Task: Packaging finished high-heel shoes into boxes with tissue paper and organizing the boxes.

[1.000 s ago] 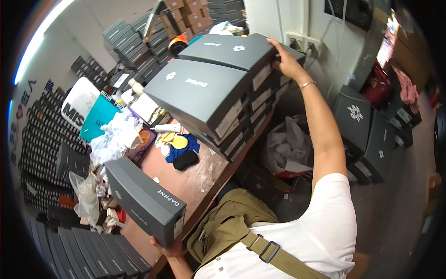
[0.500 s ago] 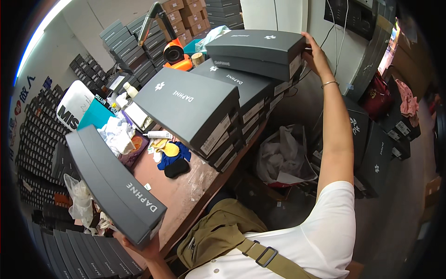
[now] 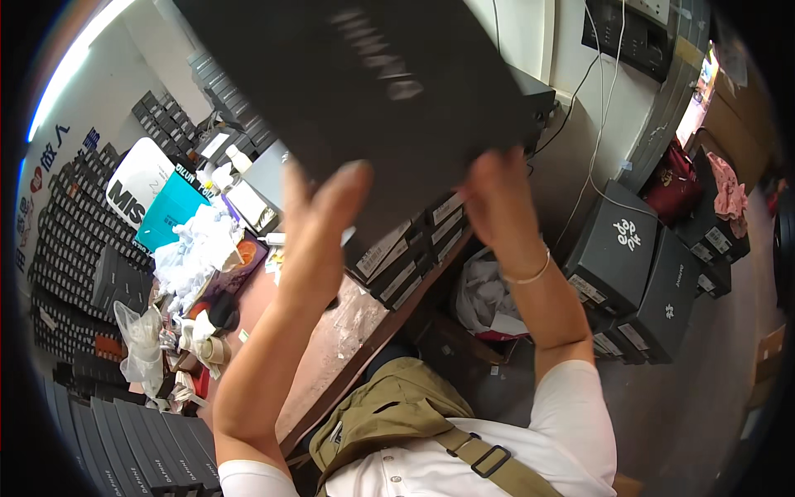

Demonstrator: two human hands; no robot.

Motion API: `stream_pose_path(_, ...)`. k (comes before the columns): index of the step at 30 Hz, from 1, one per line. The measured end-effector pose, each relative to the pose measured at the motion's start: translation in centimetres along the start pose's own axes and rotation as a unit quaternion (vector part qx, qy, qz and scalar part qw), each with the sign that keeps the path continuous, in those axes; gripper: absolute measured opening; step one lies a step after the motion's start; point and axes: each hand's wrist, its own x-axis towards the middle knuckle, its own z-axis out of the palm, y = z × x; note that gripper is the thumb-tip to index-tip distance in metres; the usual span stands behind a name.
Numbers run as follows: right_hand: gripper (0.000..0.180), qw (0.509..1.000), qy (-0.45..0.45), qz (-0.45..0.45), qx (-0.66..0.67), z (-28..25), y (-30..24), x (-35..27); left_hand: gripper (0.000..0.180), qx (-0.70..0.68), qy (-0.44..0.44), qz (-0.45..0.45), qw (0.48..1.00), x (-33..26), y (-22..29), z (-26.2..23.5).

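Left hand (image 3: pixel 319 211): fingers parted at near edge of box (image 3: pixel 364 99); blurred, hold cannot be told. Box: raised, tilted, partly hiding stack (image 3: pixel 393 269); likely slips if gripped one-sidedly. Right hand (image 3: pixel 497 199): part-curled, gripping right corner.

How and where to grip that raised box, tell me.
Grip the raised box at its near end, from the near side, where the left hand and right hand are: that end faces them, and the breadth likely favours two hands.

Raised box (image 3: pixel 356 91) before stacked boxes (image 3: pixel 403 269) on table (image 3: pixel 352 323)
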Motion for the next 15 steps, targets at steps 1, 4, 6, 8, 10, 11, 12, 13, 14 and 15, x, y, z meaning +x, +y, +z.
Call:
stream_pose_path(1, 0.078, 0.994, 0.069, -0.023, 0.083, 0.3, -0.5, 0.1, 0.085, 0.117, -0.064, 0.097, 0.986, 1.4, -0.4, 0.3)
stream_pose_path(4, 0.067, 0.985, 0.105, -0.135, -0.012, -0.7, -2.3, 1.0, 0.103, 0.537, -0.137, 0.220, 0.803, 0.6, -1.4, -1.3)
stream_pose_path(6, 0.065, 0.979, 0.114, -0.129, -0.106, -1.8, -2.4, 1.7, 0.091, 0.716, -0.191, 0.162, 0.651, -0.9, -2.6, -2.6)
stream_pose_path(8, 0.063, 0.979, 0.113, -0.074, -0.156, -3.2, -2.0, 2.6, 0.077, 0.706, -0.177, 0.200, 0.656, -0.9, -3.3, -4.2)
stream_pose_path(10, 0.065, 0.981, 0.105, 0.027, -0.159, -5.2, -0.4, 3.5, 0.073, 0.671, -0.207, 0.222, 0.676, -0.6, -2.5, -5.3)
stream_pose_path(11, 0.067, 0.972, 0.100, 0.071, -0.201, -5.8, 0.7, 3.7, 0.073, 0.651, -0.226, 0.232, 0.687, -0.2, -2.3, -6.1)
stream_pose_path(12, 0.068, 0.962, 0.089, 0.043, -0.255, -6.8, 2.5, 4.2, 0.074, 0.633, -0.242, 0.236, 0.696, 0.0, -2.2, -7.1)
stream_pose_path(13, 0.069, 0.947, 0.082, 0.014, -0.311, -8.1, 4.1, 4.6, 0.074, 0.622, -0.248, 0.241, 0.703, 0.2, -2.0, -7.4)
stream_pose_path(14, 0.071, 0.927, 0.072, -0.014, -0.367, -9.4, 5.7, 4.8, 0.074, 0.622, -0.246, 0.247, 0.701, 0.3, -2.2, -7.5)
stream_pose_path(15, 0.071, 0.912, 0.091, 0.021, -0.399, -9.8, 7.0, 4.7, 0.075, 0.625, -0.238, 0.249, 0.700, 0.0, -2.2, -7.9)
